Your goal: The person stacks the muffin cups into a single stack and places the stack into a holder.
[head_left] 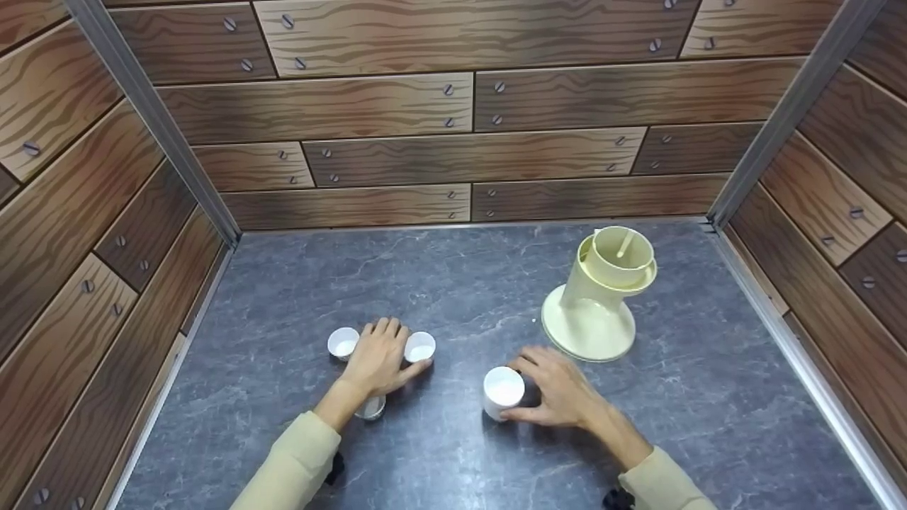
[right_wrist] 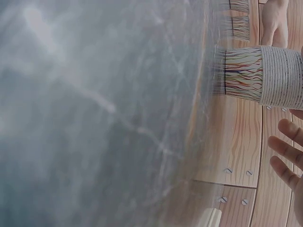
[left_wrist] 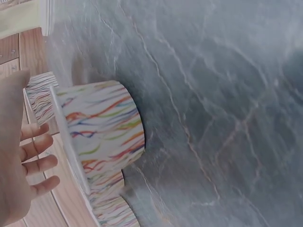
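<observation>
In the head view, my left hand [head_left: 379, 360] reaches over a group of white paper cups. Its thumb and index finger pinch the right paper cup [head_left: 420, 347]. Another paper cup [head_left: 344, 343] stands left of the fingers, and a third paper cup [head_left: 370, 407] is partly hidden under the wrist. Coloured wavy stripes cover the near cup [left_wrist: 104, 127] in the left wrist view. My right hand [head_left: 556, 389] grips a stack of paper cups [head_left: 503, 393] from its right side, thumb in front. Closely layered rims show on that stack [right_wrist: 281, 75] in the right wrist view.
A cream cylindrical stand [head_left: 592, 326] with a round base and an open cup-like top stands behind my right hand. The grey marbled tabletop [head_left: 297, 283] is bordered by wood-patterned walls [head_left: 382, 106] at the back and both sides.
</observation>
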A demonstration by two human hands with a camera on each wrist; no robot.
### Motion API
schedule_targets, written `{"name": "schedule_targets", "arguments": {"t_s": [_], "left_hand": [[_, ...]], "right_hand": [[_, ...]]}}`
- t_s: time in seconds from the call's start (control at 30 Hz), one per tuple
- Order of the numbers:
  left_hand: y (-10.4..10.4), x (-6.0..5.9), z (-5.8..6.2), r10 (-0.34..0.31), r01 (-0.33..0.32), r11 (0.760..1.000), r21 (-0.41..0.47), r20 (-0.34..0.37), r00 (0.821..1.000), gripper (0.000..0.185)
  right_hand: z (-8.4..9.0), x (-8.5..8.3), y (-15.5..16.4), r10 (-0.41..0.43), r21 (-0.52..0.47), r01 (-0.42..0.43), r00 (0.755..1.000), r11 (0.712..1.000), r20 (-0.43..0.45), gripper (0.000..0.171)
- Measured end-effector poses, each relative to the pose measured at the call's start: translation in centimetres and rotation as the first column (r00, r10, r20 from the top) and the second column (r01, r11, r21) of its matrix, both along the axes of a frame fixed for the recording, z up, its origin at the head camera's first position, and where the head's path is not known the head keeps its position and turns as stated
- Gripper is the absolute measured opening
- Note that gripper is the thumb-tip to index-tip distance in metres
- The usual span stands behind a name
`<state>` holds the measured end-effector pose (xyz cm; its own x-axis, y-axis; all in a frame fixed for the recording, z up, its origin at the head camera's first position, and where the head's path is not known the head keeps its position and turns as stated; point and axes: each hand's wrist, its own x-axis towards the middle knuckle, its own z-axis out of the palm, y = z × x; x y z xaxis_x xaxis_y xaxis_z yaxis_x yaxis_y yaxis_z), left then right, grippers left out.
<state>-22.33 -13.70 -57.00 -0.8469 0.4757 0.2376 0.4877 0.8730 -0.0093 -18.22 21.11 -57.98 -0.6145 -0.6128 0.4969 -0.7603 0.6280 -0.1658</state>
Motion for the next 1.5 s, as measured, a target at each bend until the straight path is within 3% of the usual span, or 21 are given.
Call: {"name": "schedule_targets", "arguments": {"t_s": [0.33,0.8,1.5], "left_hand": [[1.0,0.8,0.5,-0.034,0.033,0.998,0.048,0.007,0.999,0.067],[2.5,2.4,1.1,-0.102,0.106,0.986,0.132,-0.042,0.994,0.058],[4.5,3.1,2.8,-0.152,0.154,0.973,0.174,-0.026,0.988,0.067]], "right_hand": [[0.0,-0.1,0.1,0.009,-0.006,-0.009,1.000,1.000,-0.015,0.065],[0.1,0.0,0.0,0.002,-0.002,-0.002,1.000,1.000,-0.003,0.065],[0.1,-0.1,0.0,0.001,-0.001,-0.001,1.000,1.000,-0.018,0.066]]}}
